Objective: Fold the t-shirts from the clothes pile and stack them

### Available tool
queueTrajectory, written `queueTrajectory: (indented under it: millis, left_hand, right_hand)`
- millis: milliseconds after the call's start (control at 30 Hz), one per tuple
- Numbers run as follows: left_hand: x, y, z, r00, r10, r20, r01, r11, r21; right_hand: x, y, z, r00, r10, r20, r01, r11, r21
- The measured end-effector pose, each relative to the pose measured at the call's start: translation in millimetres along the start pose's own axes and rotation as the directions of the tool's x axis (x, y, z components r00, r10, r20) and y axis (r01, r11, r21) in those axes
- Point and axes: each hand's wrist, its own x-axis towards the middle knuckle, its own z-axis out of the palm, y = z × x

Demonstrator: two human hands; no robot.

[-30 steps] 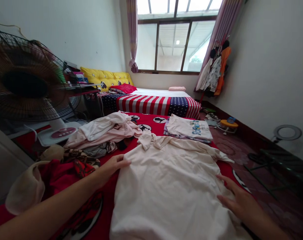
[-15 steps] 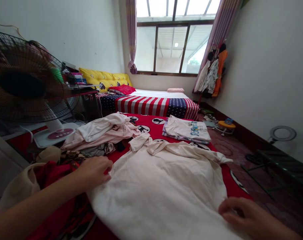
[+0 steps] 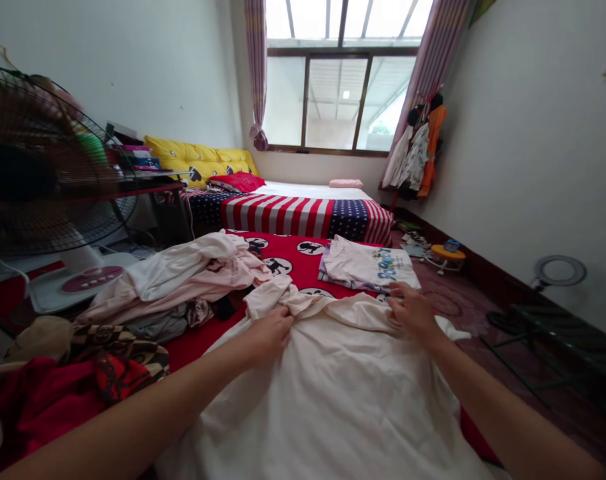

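Observation:
A white shirt [image 3: 327, 387] lies spread over the red patterned cover, its far edge bunched and a sleeve end sticking out on the right. My left hand [image 3: 270, 335] is closed on the bunched cloth near the far left corner. Across from it, my right hand [image 3: 411, 312] pinches the same far edge on the right, fingertips bent over the fabric. Just beyond the right hand sits a folded stack of clothes, topped by a white printed T-shirt [image 3: 373, 262].
To the left are a heap of white and pink clothes [image 3: 197, 263], a red garment [image 3: 47, 400] and a standing fan [image 3: 47, 167]. A flag-patterned bed [image 3: 283, 213] stands beyond. On the right are a dark green folding stool [image 3: 567, 333] and a ring light [image 3: 560, 272].
Both hands have moved forward from the shirt's sides to its far edge, closer together, and now grip the bunched cloth there. The view has shifted slightly right.

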Motion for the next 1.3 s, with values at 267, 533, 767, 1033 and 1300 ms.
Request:
queueTrajectory:
  millis: [267, 533, 767, 1033, 1300]
  left_hand:
    - [12, -17, -7, 0.982, -0.021, 0.186, 0.000, 0.994, 0.111]
    - [75, -41, -13, 0.972, -0.228, -0.061, 0.236, 0.945, 0.229]
    - [14, -37, -3, 0.989, -0.143, 0.039, 0.124, 0.943, 0.309]
    - [-47, -10, 20, 0.986, -0.148, 0.077, 0.113, 0.931, 0.346]
    - [-57, 9, 14, 0.963, -0.246, 0.110, 0.193, 0.915, 0.355]
  right_hand:
    - [23, 7, 11, 0.962, -0.010, 0.273, 0.020, 0.999, -0.034]
    - [31, 14, 5, 0.977, 0.072, -0.202, -0.006, 0.950, 0.311]
    - [-73, 61, -42, 0.985, -0.128, -0.113, 0.127, 0.992, -0.016]
    - [-163, 41, -85, 0.865, 0.153, 0.478, -0.203, 0.978, 0.054]
    - [-194, 4, -79, 0.871, 0.294, 0.394, -0.471, 0.730, 0.495]
